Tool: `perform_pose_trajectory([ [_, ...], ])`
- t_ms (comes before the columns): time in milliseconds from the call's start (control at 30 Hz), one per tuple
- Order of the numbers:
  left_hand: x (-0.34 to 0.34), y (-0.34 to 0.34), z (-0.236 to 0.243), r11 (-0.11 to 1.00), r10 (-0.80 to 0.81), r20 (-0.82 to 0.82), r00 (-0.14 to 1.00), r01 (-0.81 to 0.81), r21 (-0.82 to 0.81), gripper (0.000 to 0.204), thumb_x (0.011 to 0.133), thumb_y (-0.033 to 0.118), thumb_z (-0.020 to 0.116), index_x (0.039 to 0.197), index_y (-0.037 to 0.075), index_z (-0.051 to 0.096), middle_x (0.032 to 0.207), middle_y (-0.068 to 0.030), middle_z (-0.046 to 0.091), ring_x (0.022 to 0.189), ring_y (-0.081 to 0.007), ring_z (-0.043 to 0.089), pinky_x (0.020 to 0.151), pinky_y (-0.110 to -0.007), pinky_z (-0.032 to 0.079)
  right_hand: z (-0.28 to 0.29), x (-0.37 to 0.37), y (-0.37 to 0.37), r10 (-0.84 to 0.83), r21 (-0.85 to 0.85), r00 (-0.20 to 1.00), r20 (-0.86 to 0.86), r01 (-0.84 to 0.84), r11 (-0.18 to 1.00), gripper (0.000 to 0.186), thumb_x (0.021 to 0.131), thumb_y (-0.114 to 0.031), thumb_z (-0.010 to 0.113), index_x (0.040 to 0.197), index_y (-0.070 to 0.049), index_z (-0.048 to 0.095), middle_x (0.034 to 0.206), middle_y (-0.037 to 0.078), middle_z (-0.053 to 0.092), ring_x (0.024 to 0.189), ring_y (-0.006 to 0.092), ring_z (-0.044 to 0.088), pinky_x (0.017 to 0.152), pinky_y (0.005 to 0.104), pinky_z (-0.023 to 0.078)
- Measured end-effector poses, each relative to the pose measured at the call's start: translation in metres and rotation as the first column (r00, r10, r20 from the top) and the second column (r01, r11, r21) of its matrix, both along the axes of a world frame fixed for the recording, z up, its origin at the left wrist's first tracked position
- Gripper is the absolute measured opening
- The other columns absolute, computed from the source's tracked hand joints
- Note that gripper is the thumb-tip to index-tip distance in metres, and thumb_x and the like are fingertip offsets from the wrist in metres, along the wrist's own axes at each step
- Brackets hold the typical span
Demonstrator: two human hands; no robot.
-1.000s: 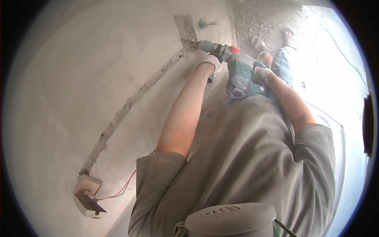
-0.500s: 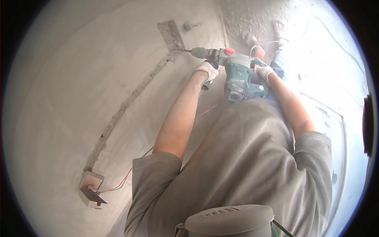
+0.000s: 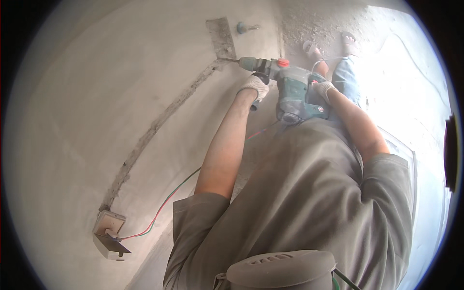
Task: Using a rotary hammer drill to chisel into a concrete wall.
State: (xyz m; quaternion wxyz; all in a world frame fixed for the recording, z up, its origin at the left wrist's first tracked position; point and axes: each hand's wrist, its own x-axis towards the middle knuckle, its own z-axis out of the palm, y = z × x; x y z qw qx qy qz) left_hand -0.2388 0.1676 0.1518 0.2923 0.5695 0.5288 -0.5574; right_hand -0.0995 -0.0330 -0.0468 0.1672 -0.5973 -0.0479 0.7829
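A green and grey rotary hammer drill [image 3: 294, 94] is held level, its thin bit [image 3: 229, 60] meeting the wall. My left hand [image 3: 256, 87], in a white knitted glove, is closed around the black side handle near the drill's front. The gloved right hand [image 3: 323, 90] grips the rear handle. The bit's tip touches the spot where a rough groove [image 3: 159, 123] in the plaster joins a wider chiselled strip [image 3: 221, 37]. Dust hazes the air about the tool.
Low on the left, an open wall box [image 3: 110, 224] has red and green wires [image 3: 162, 210] running from it. A small pipe fitting [image 3: 247, 28] juts out beside the strip. Rubble [image 3: 309, 19] covers the floor near my sandalled feet. A grey respirator [image 3: 280, 269] shows at the bottom.
The view has shifted slightly, so wall and drill sit a little further right. Both hands keep their grip, and the bit stays at the groove's upper end. Haze around the drill looks thinner.
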Motion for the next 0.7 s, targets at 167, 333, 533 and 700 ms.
perform_pose_trajectory([
  [167,0.016,0.007,0.006,0.979,-0.181,0.072,0.981,0.186,-0.079,0.021,0.078,0.018,0.055,0.087,0.003,0.068,0.075,-0.0171,0.07,0.067,-0.0277,0.069,0.064,-0.043,0.053,-0.005,-0.008,-0.007,0.093,-0.024,0.993,0.079,-0.091,0.996,0.043,0.085,-0.023,0.066,0.127,-0.01,0.062,0.118,0.007,0.065,0.111,0.0204,0.06,0.093,0.0329,0.046],
  [333,0.024,0.014,0.018,0.998,0.041,-0.025,0.999,-0.042,-0.037,0.02,0.079,0.017,0.057,0.087,0.003,0.068,0.075,-0.0165,0.069,0.068,-0.0264,0.069,0.063,-0.043,0.053,-0.024,-0.015,-0.008,-0.019,-0.11,0.998,-0.063,0.012,0.994,0.044,0.083,-0.02,0.069,0.125,-0.009,0.063,0.12,0.008,0.063,0.111,0.0201,0.059,0.094,0.0325,0.046],
  [533,0.007,0.009,-0.005,0.997,-0.017,-0.01,1.0,0.016,-0.07,0.022,0.081,0.02,0.057,0.087,0.002,0.068,0.075,-0.0151,0.07,0.066,-0.0258,0.069,0.06,-0.042,0.054,-0.069,-0.036,-0.031,0.099,-0.155,0.994,0.04,-0.092,0.984,0.042,0.081,-0.021,0.072,0.12,-0.007,0.065,0.112,0.009,0.065,0.106,0.0199,0.06,0.09,0.0325,0.047],
  [700,0.017,0.02,0.008,0.985,-0.142,0.015,0.99,0.142,-0.102,0.021,0.081,0.019,0.056,0.086,0.002,0.068,0.076,-0.0155,0.07,0.065,-0.0253,0.069,0.06,-0.041,0.054,-0.04,-0.041,-0.021,-0.196,-0.039,0.981,-0.005,0.195,0.98,0.032,0.085,-0.027,0.071,0.11,-0.007,0.071,0.105,0.007,0.068,0.097,0.0202,0.064,0.085,0.0331,0.049],
])
